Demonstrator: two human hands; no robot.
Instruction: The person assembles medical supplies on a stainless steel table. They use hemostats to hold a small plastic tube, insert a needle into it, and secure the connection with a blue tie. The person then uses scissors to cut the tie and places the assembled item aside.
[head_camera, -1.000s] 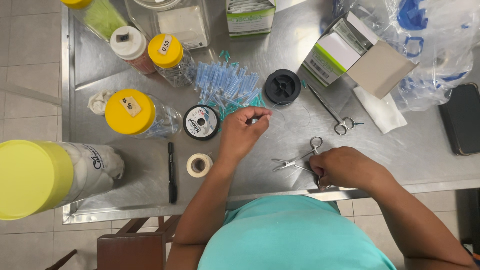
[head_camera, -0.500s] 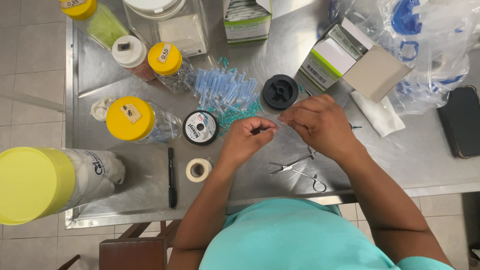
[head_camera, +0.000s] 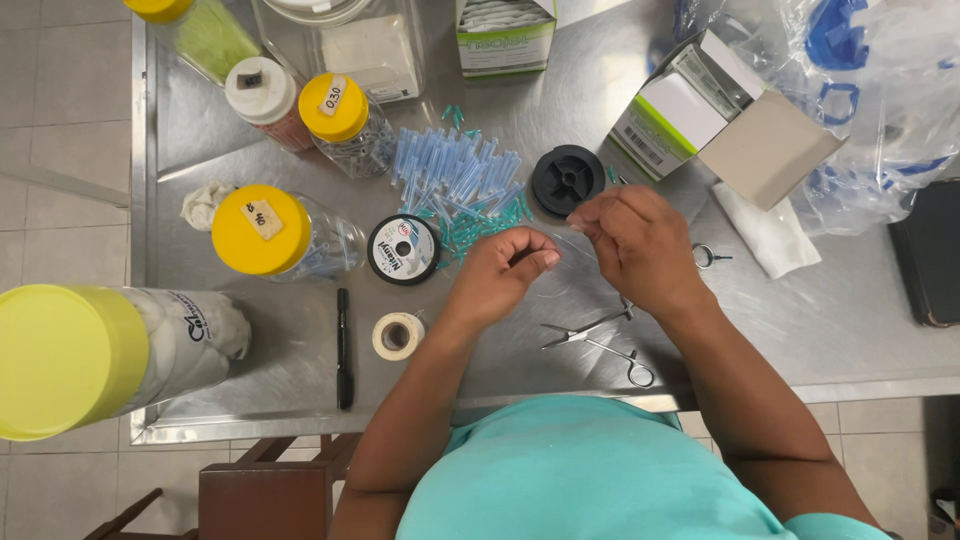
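Observation:
My left hand (head_camera: 505, 270) is closed, pinching something small and thin between thumb and fingers over the steel table (head_camera: 760, 320). My right hand (head_camera: 635, 240) hovers just to its right, fingertips pinched near the same fine strand; the strand is too thin to make out clearly. Metal forceps (head_camera: 598, 338) lie on the table just below my right hand. A black spool (head_camera: 567, 180) sits above my hands. Beside it is a pile of blue and teal capped needles (head_camera: 460, 185). A round line spool with a label (head_camera: 404, 249) lies left of my left hand.
Yellow-lidded jars (head_camera: 270, 232) (head_camera: 340, 115) and a big yellow-lidded tub (head_camera: 70, 360) stand at left. A tape roll (head_camera: 397, 335) and black pen (head_camera: 343, 348) lie near the front edge. An open box (head_camera: 700, 105), plastic bags (head_camera: 880, 100) and a second pair of scissors (head_camera: 708, 257) are at right.
My right hand left the forceps at the table's front and rose to meet my left hand; both now pinch together near the black spool. The forceps stay on the table.

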